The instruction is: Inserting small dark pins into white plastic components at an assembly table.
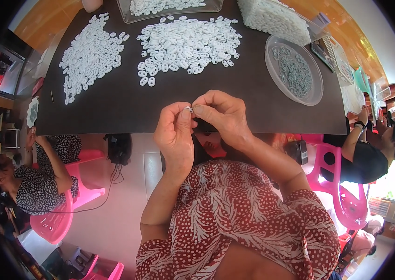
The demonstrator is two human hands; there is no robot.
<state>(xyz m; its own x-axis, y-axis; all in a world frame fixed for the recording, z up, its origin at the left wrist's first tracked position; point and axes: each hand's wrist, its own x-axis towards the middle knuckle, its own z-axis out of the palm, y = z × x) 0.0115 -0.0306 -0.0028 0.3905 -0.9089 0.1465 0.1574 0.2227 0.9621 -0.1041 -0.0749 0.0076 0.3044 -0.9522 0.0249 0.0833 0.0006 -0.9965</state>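
My left hand point(175, 133) pinches a small white plastic piece point(188, 108) between thumb and fingers, just in front of the table's near edge. Thumb and forefinger of my right hand point(225, 116) are pressed together right beside that piece. Whatever they grip is too small to make out. Beyond my hands lies a broad pile of white oval plastic pieces with holes point(190, 44). A second pile of similar pieces point(92, 56) spreads to the left. On the right, a round clear dish point(316, 86) holds many small grey metal parts point(294, 72).
The dark table point(127, 109) carries a clear tray point(130, 17) of white pieces at the back and a full clear box point(277, 21) at back right. A phone point(322, 57) lies behind the dish. People sit on pink chairs point(88, 193) at both sides.
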